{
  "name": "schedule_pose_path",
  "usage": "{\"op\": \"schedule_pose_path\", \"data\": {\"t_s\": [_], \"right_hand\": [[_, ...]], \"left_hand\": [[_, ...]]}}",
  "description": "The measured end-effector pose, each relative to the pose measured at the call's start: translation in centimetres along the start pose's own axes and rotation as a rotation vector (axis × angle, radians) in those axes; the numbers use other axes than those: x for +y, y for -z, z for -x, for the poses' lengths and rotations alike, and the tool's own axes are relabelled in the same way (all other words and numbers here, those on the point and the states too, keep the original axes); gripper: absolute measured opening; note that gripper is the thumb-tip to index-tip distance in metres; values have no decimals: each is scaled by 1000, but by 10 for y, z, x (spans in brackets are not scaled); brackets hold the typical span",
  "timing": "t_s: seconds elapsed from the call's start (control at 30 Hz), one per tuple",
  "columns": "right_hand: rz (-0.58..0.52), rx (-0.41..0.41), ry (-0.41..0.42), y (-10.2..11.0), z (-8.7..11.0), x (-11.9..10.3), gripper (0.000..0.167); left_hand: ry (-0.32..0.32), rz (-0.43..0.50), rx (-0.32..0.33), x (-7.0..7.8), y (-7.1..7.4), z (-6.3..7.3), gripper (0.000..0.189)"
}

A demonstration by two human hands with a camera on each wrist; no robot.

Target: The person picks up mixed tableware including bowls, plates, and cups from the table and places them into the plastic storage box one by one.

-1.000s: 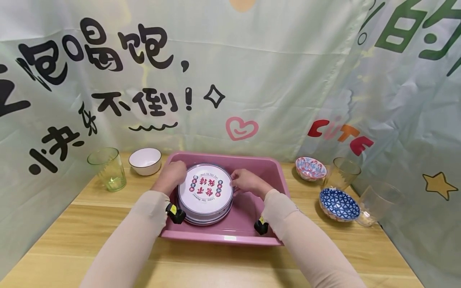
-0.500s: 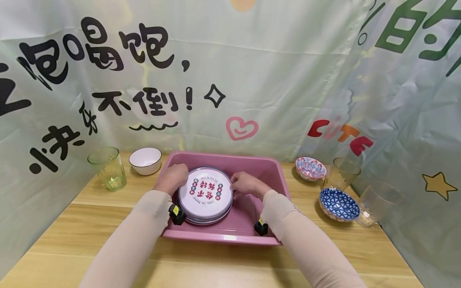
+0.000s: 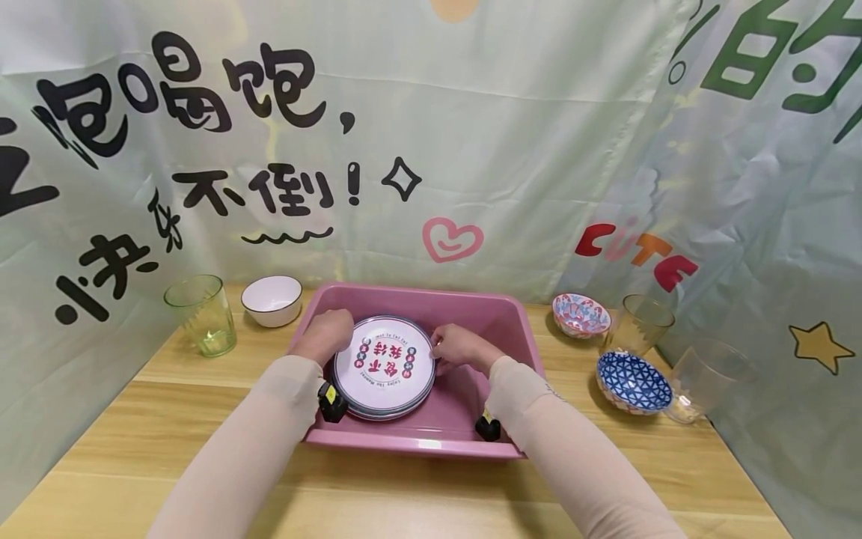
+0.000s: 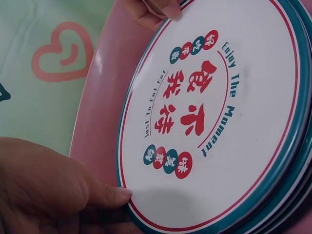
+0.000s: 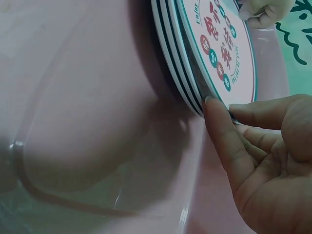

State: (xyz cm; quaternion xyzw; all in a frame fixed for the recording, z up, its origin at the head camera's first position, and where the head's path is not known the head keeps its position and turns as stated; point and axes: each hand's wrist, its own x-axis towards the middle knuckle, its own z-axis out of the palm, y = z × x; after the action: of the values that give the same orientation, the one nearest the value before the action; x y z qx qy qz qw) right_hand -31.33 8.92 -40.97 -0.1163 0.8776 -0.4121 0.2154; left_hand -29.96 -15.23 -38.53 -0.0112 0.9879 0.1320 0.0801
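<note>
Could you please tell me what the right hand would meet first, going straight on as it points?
Most likely the top plate, which the right hand pinches at its edge; depth is unclear.

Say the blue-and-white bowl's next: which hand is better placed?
Probably the right hand: the blue-and-white bowl sits right of the pink tub, on its side. The left hand is across the top plate. Both pinch the plate's edge, so either must release first.

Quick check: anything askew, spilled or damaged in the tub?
Only the top plate looks askew: in the right wrist view a gap separates it from the plates below, likely because the left hand and right hand grip its rim. No spill or damage shows.
</note>
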Motion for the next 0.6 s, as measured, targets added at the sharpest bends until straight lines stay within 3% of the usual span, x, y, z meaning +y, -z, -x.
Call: {"op": "schedule_pose_path", "data": {"t_s": [0.6], "right_hand": [[95,15,3,-1,0,-1,12]], "left_hand": [[-27,-28,28,0,-1,5,17]]}}
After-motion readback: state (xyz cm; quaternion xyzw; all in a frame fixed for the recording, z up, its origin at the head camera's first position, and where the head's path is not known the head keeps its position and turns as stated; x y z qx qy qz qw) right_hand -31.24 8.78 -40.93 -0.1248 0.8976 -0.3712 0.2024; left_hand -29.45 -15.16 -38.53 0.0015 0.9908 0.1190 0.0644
